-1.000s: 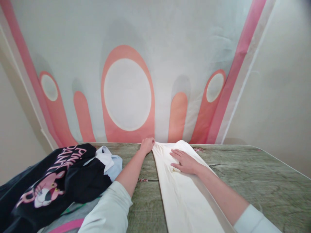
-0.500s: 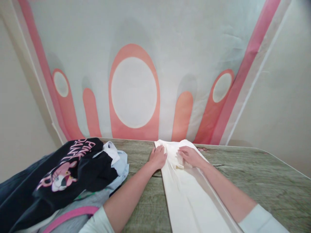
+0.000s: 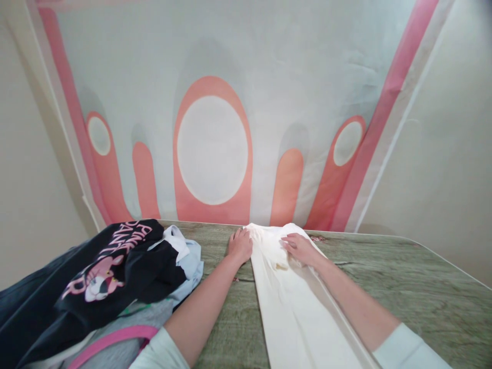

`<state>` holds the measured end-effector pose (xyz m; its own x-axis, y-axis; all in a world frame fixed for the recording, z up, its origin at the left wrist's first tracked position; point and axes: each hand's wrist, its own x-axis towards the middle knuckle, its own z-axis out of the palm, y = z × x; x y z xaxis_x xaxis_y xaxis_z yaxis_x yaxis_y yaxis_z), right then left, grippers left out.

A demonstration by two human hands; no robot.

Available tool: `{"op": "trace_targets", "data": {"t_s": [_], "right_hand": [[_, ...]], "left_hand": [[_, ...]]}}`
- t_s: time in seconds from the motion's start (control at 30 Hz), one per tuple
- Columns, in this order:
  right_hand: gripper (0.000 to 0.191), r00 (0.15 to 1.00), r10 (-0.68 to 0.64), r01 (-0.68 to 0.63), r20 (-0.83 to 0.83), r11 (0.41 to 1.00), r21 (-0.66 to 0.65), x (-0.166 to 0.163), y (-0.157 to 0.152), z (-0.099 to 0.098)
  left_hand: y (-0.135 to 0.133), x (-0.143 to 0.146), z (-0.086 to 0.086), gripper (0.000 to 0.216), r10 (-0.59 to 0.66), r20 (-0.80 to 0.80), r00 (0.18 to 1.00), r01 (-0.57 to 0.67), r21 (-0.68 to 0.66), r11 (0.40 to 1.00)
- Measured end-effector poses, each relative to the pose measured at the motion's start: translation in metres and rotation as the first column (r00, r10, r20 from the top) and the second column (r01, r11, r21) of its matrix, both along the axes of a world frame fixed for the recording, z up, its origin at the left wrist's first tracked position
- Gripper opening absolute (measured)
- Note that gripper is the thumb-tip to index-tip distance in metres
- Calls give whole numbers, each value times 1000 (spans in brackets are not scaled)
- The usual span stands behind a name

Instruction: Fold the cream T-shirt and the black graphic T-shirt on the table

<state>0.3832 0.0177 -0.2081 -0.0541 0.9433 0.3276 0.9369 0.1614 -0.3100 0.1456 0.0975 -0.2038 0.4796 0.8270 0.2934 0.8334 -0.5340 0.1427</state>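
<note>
A long cream-white garment (image 3: 295,312) lies stretched along the green wood-grain table (image 3: 403,287), running from the near edge to the far edge. My left hand (image 3: 239,245) rests at the garment's far left edge, fingers curled onto the cloth. My right hand (image 3: 302,248) lies on top of the garment's far end, fingers pressed down on a small fold of the fabric. Both forearms reach out over the table.
A heap of clothes sits at the left: a black shirt with a pink cartoon print (image 3: 103,271), a light blue and white piece (image 3: 188,256), grey fabric with a pink band (image 3: 115,341). A pink-and-white patterned sheet (image 3: 211,148) hangs behind the table.
My left hand drew back from the far corner of the garment to its left edge. My right hand slid a little farther up the cloth. The view shifted slightly.
</note>
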Motion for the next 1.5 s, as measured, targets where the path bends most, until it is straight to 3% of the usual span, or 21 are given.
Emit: {"op": "trace_targets", "data": {"t_s": [0.13,0.33,0.53,0.7,0.87,1.0,1.1,1.23,1.33,1.5], "right_hand": [[35,1000,-18,19,21,1000,-21,-1,-1,2],[31,992,104,-106,-68,994,-26,-10,-7,3],[30,956,219,-184,-193,965,185,-13,-8,16],[28,954,152,-62,-258,943,326,-15,-9,23],[24,978,-43,73,-202,987,141,-9,-3,6],[22,985,-68,86,-161,990,112,-2,-1,-2],[25,988,-56,74,-143,989,130,-4,-4,2],[28,992,67,-55,-111,993,105,-17,-11,12],[24,988,146,-144,-45,989,32,-24,-18,19],[21,991,114,-113,67,993,-29,-30,-24,34]], "left_hand": [[-7,2,-1,32,-58,7,998,58,37,998],[-10,6,-4,37,-41,9,999,41,24,999],[-8,6,-3,44,14,-25,1000,-15,-31,999],[-10,7,-2,47,27,-45,999,-30,-66,997],[-10,6,-1,49,50,-58,997,-56,-98,994],[-12,5,3,43,20,-40,999,-22,-44,999],[-16,5,7,34,-106,-31,994,108,44,993],[-21,5,9,41,-244,-44,969,244,-12,970],[-20,5,7,52,-239,-64,969,233,-82,969],[-13,2,5,54,-152,-79,985,142,-121,983]]}}
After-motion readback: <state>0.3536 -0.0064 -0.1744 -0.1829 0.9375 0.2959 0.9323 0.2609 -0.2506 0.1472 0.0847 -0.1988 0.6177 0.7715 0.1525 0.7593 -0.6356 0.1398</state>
